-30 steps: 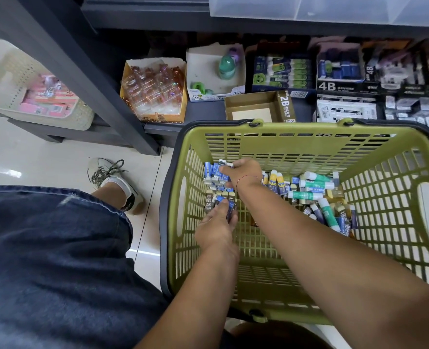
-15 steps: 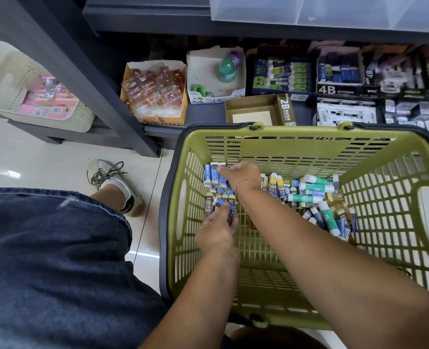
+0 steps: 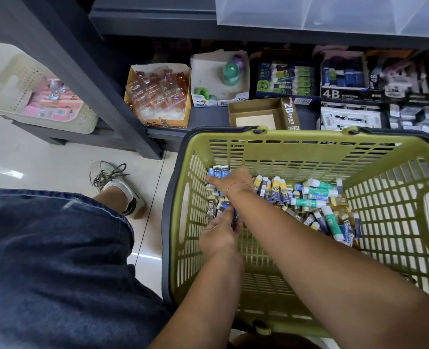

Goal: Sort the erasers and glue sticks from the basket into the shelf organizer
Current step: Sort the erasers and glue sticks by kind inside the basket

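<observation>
The step in hand is, I judge, to gather erasers from the basket before they go to the shelf. To do it well, it is better to collect only one kind at a time. The brown 2B ones and the blue ones lie mixed in the far left corner, and they probably belong in different boxes. The handful should stay small and the pieces should lie flat together, so that nothing drops when the hand rises over the far rim. The open 2B box stands just behind that rim and looks almost empty, so the way there is short. The glue sticks lie apart, in the far right part of the basket, and can wait for another pass.

The left hand is inside the basket, near its left wall. Its fingers are curled, and thumb and fingers pinch some small erasers, one of them blue. How many it holds, I cannot tell.

The right hand crosses over the left one and reaches into the far left corner. Its fingers point left, rather straight, and touch the blue erasers there. The fingertips are hidden in the pile, so I cannot tell if they grip anything.
</observation>
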A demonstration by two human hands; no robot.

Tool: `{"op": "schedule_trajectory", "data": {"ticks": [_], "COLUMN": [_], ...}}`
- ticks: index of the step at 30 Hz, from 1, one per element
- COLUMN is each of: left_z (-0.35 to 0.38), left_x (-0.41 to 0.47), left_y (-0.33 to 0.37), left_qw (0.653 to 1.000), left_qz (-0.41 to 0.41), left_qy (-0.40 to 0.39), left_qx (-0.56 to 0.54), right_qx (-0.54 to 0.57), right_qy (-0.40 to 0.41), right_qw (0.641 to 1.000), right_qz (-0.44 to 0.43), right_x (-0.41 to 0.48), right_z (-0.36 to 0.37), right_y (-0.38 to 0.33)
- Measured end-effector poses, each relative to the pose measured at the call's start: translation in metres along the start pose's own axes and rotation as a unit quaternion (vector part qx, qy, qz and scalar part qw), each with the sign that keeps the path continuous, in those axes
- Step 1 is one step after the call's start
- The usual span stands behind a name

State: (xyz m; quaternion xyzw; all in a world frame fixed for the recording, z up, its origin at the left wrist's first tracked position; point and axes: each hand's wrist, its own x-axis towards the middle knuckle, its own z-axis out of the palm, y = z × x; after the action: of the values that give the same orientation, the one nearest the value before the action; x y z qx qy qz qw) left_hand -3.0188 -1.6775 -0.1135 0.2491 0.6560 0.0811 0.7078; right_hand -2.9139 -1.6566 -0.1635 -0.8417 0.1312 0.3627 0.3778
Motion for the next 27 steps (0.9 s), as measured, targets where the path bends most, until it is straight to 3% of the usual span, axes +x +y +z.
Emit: {"op": "schedule_trajectory", "data": {"ticks": [9,19,27], "left_z": [-0.001,-0.002,-0.001], "left_x": [-0.001,0.002,0.001], "left_y": [-0.002,-0.003,-0.003], "left_qw": [1.0,1.0,1.0], "left_qz": [-0.007,-0.007,-0.01], "left_qy": [0.005,0.009,0.016], "left_qx": [0.009,0.017,0.025], "right_qx": [0.047,-0.068,-0.072], "right_qy": [0.002,0.035,-0.019], "right_qw": [0.999,0.997,0.997], "right_qz": [0.003,-0.032,-0.001], "right_x": [0.006,0.007,0.008], "right_z": [-0.01,-0.009,-0.018], "right_y": [0.014,0.01,0.005]}}
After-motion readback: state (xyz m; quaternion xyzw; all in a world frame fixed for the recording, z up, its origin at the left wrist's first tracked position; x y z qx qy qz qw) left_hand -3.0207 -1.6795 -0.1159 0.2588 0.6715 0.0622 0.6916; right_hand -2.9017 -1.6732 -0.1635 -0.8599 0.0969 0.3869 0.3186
